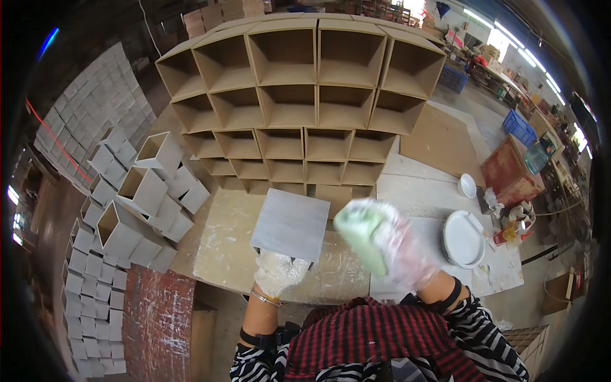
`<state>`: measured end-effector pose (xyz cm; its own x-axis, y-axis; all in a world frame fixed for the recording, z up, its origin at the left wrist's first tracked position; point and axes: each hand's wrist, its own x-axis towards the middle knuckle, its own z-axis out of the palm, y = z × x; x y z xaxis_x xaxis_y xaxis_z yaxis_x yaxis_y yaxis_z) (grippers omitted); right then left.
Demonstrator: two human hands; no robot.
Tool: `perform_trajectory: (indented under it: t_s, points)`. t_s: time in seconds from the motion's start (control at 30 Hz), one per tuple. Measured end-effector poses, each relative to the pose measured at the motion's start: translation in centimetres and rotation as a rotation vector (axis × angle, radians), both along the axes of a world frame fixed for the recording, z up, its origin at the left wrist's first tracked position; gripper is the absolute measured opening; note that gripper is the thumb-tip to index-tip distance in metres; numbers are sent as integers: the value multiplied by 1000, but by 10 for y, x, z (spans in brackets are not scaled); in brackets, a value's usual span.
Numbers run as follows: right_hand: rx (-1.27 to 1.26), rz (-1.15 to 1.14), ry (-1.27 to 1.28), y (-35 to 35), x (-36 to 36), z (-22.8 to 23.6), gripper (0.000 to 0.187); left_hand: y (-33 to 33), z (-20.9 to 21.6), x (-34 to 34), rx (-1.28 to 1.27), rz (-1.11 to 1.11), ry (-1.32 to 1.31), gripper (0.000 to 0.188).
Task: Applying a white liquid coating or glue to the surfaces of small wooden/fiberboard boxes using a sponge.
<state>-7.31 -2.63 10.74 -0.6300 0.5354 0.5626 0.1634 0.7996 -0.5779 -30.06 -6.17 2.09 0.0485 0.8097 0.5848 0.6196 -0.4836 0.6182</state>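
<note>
My left hand (279,274), in a white-smeared glove, grips a grey-coated box (291,223) at its near edge. One flat, smooth side of the box faces up, and the fingers are partly hidden under it. To the right, my right hand (410,251) is raised and blurred by motion, in a whitish covering stained pink. It is closed round a pale green sponge (364,237), which is apart from the box. Beyond the box stands a tall stack of unpainted brown boxes (286,105), open ends facing me.
A round white tub (463,239) of pale paint and a small white bowl (466,186) stand on the right of the worktable (223,245). Many grey boxes (121,229) are piled at the left beside a red board (159,318). A blue crate (519,127) lies farther right.
</note>
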Motion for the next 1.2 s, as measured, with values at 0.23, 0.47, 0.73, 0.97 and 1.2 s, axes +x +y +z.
perform_trajectory:
  t_s: [0.23, 0.47, 0.73, 0.97, 1.2]
  points:
    - [-655, -148, 277, 23, 7, 13, 34, 5, 21, 3, -211, -142, -57, 24]
    - [-831, 237, -156, 27, -21, -7, 36, 5, -7, 9, -21, -80, -42, 32]
    - [-815, -27, 233, 11, -15, -14, 29, -35, -31, -80, -146, -30, -964, 46]
    - [-825, -58, 263, 23, 1, -79, 36, -13, 59, -153, 178, -24, -1266, 53]
    - [-856, -135, 375, 22, 8, -89, 35, 57, 168, -257, -220, 480, -613, 60]
